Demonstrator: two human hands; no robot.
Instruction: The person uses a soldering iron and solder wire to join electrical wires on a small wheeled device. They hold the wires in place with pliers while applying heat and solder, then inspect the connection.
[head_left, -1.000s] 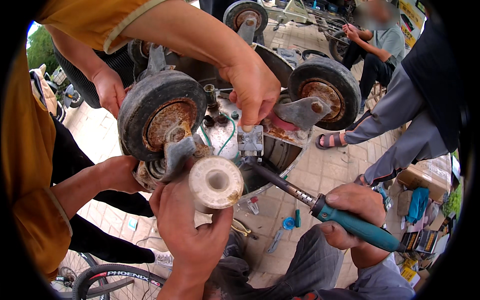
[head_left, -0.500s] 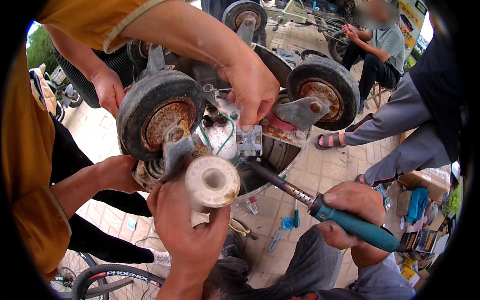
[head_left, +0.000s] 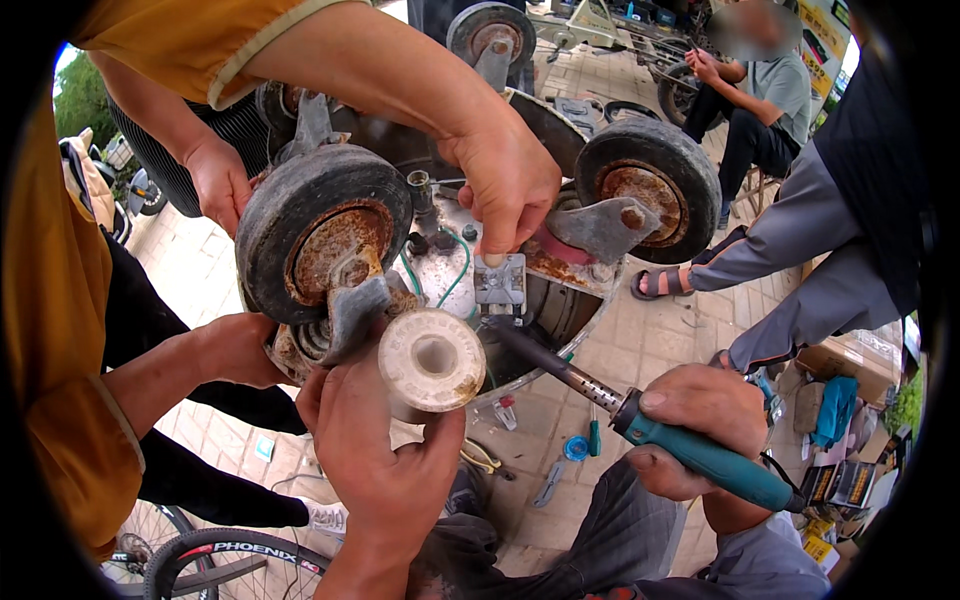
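The left hand (head_left: 375,445) gripped a white spool (head_left: 402,373) between thumb and fingers, below the fork of the near caster wheel (head_left: 335,240). The right hand (head_left: 700,425) was closed around the teal handle of a soldering iron (head_left: 640,427). The iron's dark tip lay at the lower edge of a square metal plate (head_left: 500,285); contact could not be determined. A co-worker's hand (head_left: 505,175) pressed one fingertip against the plate's upper edge.
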